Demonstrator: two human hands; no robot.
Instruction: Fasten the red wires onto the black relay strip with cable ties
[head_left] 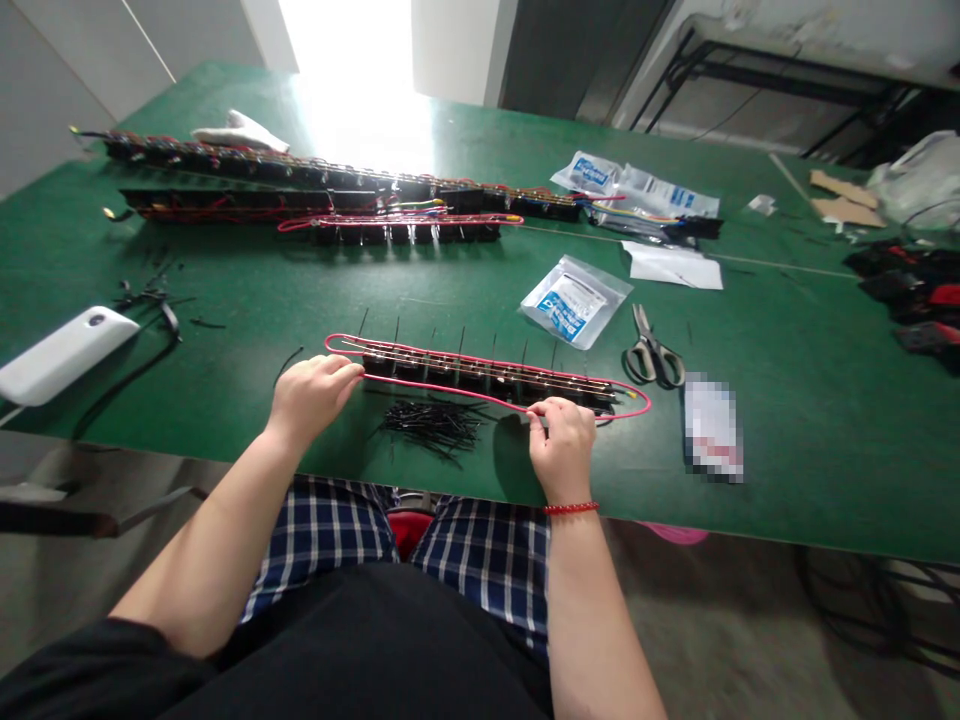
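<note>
A long red wire forms a loop around a narrow black strip assembly on the green table. My left hand pinches the wire near the strip's left end. Toward the right end, my right hand pinches the near side of the same loop. Several thin black cable ties stick up from the strip's far edge. A loose pile of black cable ties lies between my hands, closer to me than the strip. My fingertips partly hide the wire where they grip it.
Scissors and a clear blue-labelled bag lie right of the strip. A white device is at the left. Longer wired strips stretch across the back, near a white glove. The green table's front edge is close to my lap.
</note>
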